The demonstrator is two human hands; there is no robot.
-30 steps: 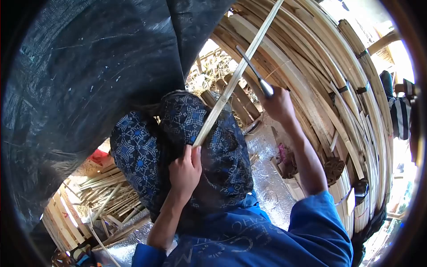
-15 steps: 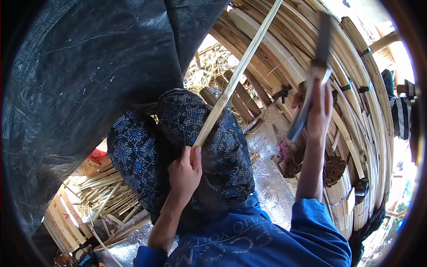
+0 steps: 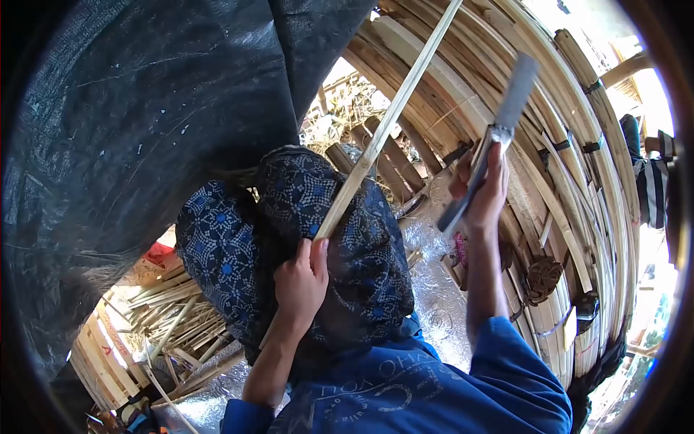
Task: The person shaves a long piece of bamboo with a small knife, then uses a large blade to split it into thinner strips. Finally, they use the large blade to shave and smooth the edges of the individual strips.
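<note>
A long pale bamboo strip (image 3: 383, 134) slants from my lap up to the top edge of the view. Its lower end is pinched in my left hand (image 3: 301, 278), which rests against the dark blue patterned cloth (image 3: 376, 253) over my knees. To the right of the strip, clear of it, my right hand (image 3: 486, 189) is raised and wrapped round a knife (image 3: 516, 94). The grey blade points up and to the right, and a dark flat length reaches down and left past my fingers.
Bundled bamboo slats (image 3: 578, 195) curve along the right side, bound with dark ties. A dark tarp (image 3: 166, 108) hangs at the left. Cut strips (image 3: 181, 325) lie in a pile at lower left. Part of a person in striped clothing (image 3: 653, 192) shows at the far right.
My right hand has moved left with the knife, whose tip is now lower and tilts more to the right. My left hand and the bamboo strip have hardly moved.
</note>
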